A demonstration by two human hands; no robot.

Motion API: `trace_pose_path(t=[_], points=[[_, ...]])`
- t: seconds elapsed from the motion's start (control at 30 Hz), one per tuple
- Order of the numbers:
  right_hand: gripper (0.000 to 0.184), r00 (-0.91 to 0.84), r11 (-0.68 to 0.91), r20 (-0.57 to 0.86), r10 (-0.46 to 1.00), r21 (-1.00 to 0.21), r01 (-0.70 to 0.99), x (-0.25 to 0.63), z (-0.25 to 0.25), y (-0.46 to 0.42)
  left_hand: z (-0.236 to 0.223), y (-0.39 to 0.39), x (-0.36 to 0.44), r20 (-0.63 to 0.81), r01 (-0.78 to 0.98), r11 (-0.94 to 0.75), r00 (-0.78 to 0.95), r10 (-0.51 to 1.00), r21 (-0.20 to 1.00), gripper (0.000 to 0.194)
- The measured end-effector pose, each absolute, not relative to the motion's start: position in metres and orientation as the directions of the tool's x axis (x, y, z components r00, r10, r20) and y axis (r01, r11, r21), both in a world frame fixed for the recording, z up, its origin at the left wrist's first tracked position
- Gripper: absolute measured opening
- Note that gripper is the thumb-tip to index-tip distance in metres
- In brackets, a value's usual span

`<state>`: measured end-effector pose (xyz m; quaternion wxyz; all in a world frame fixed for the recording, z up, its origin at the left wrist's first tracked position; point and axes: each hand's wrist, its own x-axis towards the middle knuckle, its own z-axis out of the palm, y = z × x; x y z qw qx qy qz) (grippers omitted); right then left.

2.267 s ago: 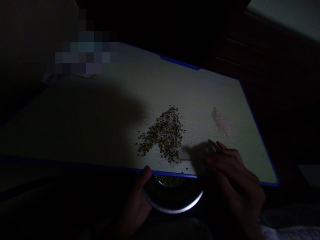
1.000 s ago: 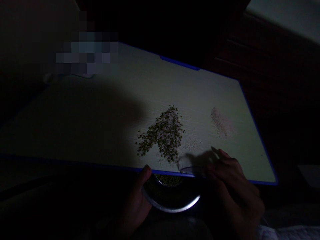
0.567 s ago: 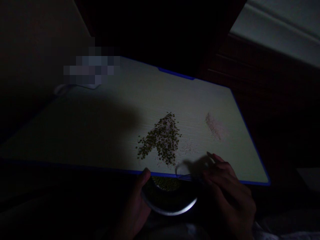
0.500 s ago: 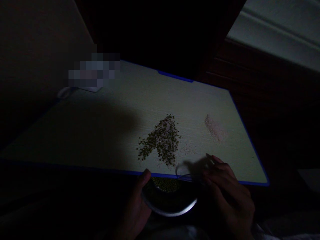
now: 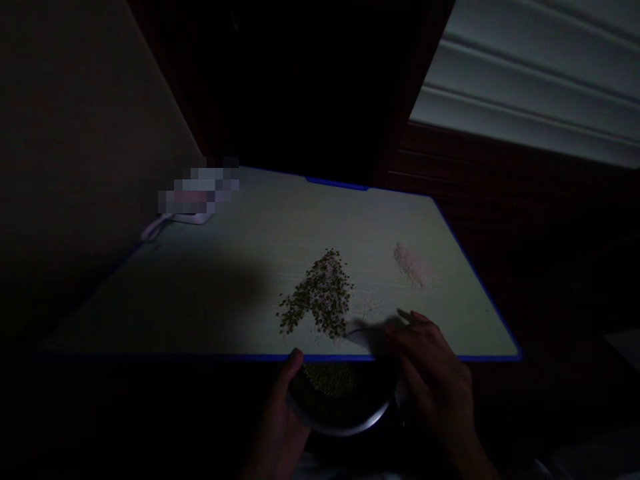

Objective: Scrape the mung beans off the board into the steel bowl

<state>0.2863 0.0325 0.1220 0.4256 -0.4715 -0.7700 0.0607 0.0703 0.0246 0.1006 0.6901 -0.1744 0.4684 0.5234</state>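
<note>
Steel bowl (image 5: 343,410) rests in the left hand (image 5: 280,420); the right hand's (image 5: 430,380) fingers (image 5: 415,327) pinch a pale scraper (image 5: 356,335), now drawn to the bench (image 5: 200,307) edge below the seed pile (image 5: 320,297).

A glossy metal bowl (image 5: 340,425) and a seemingly matt wood-grain tabletop (image 5: 320,223).

Bare left hand (image 5: 277,420) and bare right hand (image 5: 433,377), pretty slim fingers (image 5: 413,323). Looks like a pale sleeve (image 5: 543,467) at the bottom edge, too dark to make out more
</note>
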Motion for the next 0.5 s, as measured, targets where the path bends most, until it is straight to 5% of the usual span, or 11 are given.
trace_pose_path(t=[0.5], points=[[0.029, 0.027, 0.292, 0.468, 0.883, -0.596, 0.748, 0.318, 0.125, 0.049, 0.077, 0.018, 0.057, -0.666, -0.856, 0.334, -0.016, 0.745, 0.394, 0.049]])
